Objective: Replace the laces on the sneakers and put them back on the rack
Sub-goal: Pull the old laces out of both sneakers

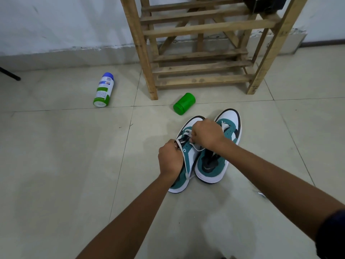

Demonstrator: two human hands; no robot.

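Two teal-and-white sneakers stand side by side at centre frame, toes toward the top: the left sneaker [187, 157] and the right sneaker [220, 156]. The left hand [170, 158] grips the left sneaker's collar; the right hand [206, 134] pinches its white lace [186, 134]. Above stands one wooden rack [201, 53]; one green jar [183, 103] and one spray can [103, 89] lie on the floor.

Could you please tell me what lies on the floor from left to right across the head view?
Spray can → green jar → left hand → left sneaker → right sneaker. The right hand and the wooden rack overlap these, so I leave them out.
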